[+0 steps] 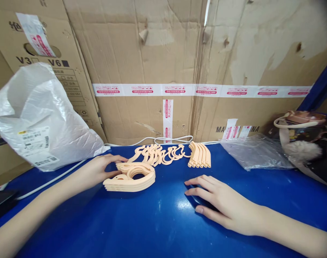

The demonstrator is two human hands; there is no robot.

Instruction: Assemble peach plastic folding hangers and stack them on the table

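Observation:
A stack of several peach-coloured folding hangers (146,182), folded up, lies on the blue table. My left hand (103,167) is at the left of this stack, thumb and fingers apart, the fingertips at its edge; whether they touch it I cannot tell. Behind the stack is a row of loose peach hook pieces (167,156). To their right, several curved hanger arms (199,156) are lined up side by side. My right hand (219,200) rests on the table to the right, fingers spread, holding nothing.
A white plastic parcel bag (53,118) leans at the left. Cardboard (144,61) with printed tape walls off the back, and a white cable (174,139) runs along it. A clear plastic bag (256,154) and a dark bag with a pompom (303,152) lie at the right.

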